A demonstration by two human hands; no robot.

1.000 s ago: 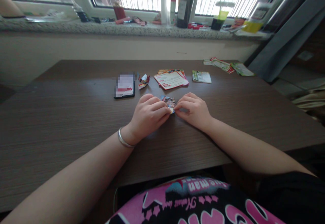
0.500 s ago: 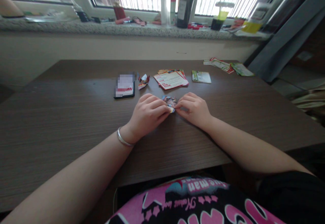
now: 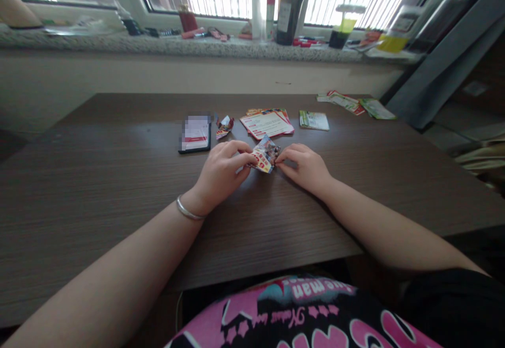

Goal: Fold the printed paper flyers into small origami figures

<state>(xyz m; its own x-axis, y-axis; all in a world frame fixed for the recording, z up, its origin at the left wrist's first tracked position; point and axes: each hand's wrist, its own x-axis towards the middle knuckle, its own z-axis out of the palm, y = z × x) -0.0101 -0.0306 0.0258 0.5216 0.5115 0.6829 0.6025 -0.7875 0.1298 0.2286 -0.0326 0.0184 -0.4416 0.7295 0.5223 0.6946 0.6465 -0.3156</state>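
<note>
Between my hands is a small creased piece of printed paper (image 3: pixel 265 156), colourful, with red lettering and a picture on it. My left hand (image 3: pixel 225 162) is closed on its left side, thumb and fingers pinching the edge. On the right edge, my right hand (image 3: pixel 303 166) pinches the paper between thumb and fingertips. Just beyond lies a fanned stack of printed cards (image 3: pixel 266 123). A folded, crumpled paper piece (image 3: pixel 224 127) stands left of that stack, beside a phone (image 3: pixel 196 133) whose screen is partly blurred out.
On the brown table (image 3: pixel 118 190), a small stack of green-and-white cards (image 3: pixel 313 120) lies right of centre. Paper strips (image 3: pixel 343 101) and a green packet (image 3: pixel 377 109) are at the far right. Bottles, including a dark pump bottle (image 3: pixel 290 13), and small items line the stone windowsill (image 3: pixel 150 45).
My left hand has shifted slightly left, away from my right hand. More of the paper now shows between them, opened out and lifted, with its red lettering visible.
</note>
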